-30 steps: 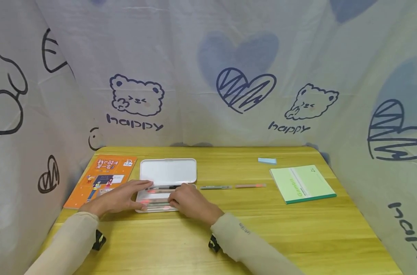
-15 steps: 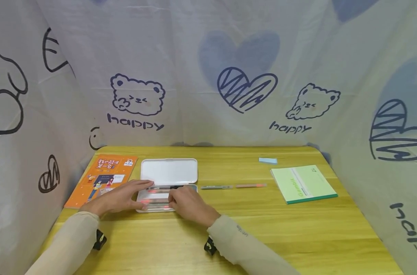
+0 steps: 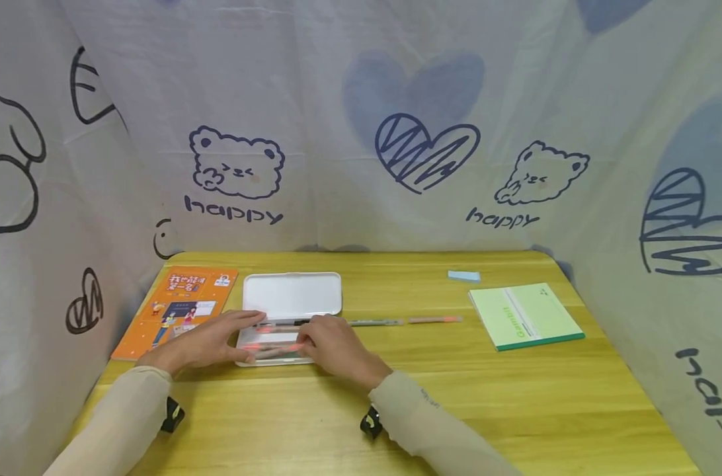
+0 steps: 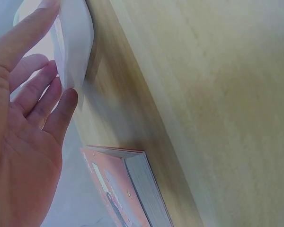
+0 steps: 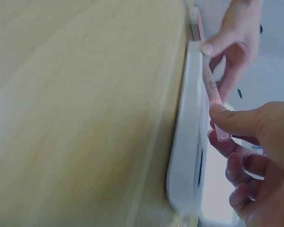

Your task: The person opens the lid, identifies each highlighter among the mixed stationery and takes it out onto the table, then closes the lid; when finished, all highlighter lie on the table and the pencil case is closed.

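A white pencil case [image 3: 292, 295] lies open on the table with its lid back; several pens are in its tray. My left hand [image 3: 209, 340] holds the case at its left end, thumb at the front and fingers toward the hinge. In the left wrist view, the fingertips meet the corner of the case [image 4: 78, 47]. My right hand [image 3: 340, 350] pinches a pink-ended pen [image 5: 211, 87] between thumb and index finger. This pen slants over the front of the tray, its far end near the left thumb. The right hand hides the tray's right end.
Two pens, one greyish [image 3: 375, 322] and one pink [image 3: 435, 320], lie in line right of the case. An orange book [image 3: 179, 314] lies at the left. Farther right are a green notebook [image 3: 527, 317] and a small light-blue piece [image 3: 463, 276]. Patterned cloth [image 3: 337, 218] surrounds the table.
The right hand has shifted slightly right and now lifts the pink-ended pen at a slant from the front of the tray. My left hand has stayed at the case.
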A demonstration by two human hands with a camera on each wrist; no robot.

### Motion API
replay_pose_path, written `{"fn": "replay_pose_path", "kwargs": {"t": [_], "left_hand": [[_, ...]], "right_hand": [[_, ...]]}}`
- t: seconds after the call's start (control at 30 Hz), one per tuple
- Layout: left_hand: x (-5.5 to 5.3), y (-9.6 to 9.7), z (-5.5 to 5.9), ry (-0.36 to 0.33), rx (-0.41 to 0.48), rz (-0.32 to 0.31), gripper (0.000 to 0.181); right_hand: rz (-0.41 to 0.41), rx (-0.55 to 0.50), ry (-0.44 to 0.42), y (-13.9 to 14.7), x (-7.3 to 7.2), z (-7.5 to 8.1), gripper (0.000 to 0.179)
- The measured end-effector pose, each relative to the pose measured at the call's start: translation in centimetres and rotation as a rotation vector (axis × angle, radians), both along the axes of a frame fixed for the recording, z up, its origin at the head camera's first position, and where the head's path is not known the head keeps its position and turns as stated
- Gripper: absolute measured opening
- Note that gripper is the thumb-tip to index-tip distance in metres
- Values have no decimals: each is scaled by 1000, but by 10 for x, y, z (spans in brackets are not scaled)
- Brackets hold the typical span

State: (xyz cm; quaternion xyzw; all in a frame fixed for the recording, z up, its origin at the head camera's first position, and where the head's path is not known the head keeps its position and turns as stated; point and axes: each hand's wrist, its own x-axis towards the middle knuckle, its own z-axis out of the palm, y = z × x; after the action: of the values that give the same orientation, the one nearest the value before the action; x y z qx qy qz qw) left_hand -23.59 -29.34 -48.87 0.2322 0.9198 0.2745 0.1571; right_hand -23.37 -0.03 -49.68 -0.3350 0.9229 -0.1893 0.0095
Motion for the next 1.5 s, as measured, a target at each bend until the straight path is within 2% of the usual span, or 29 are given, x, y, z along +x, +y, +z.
{"fn": "replay_pose_path", "kwargs": {"t": [0.1,0.23,0.37,0.5,0.7,0.9,1.1,1.5], "left_hand": [[0,1,0,5,-7,-5,90],[-1,0,0,22,-14,-12,91],[-1,-2,1,26,-16,-9,91],[-1,-3,2,14,-8,-3,91],[-2,-3,2,18,-6,-13,92],[-2,-4,2,23,-12,-11,90],[0,-2,3,0,6,-15,90],[-1,1,2,-26,-5,-17,89]], "right_hand": [[-28,-58,15,28,-4,1,10],[-70,-177,-23,79,-16,2,9],[-123,-242,-57,135,-26,7,13],[-174,-238,-37,189,-30,9,14],[-213,-181,15,248,-27,-1,11],[-195,-145,3,270,-23,-10,11],[-223,-102,-8,282,-22,-18,6],[-255,-8,-25,290,-26,-22,5]]}}
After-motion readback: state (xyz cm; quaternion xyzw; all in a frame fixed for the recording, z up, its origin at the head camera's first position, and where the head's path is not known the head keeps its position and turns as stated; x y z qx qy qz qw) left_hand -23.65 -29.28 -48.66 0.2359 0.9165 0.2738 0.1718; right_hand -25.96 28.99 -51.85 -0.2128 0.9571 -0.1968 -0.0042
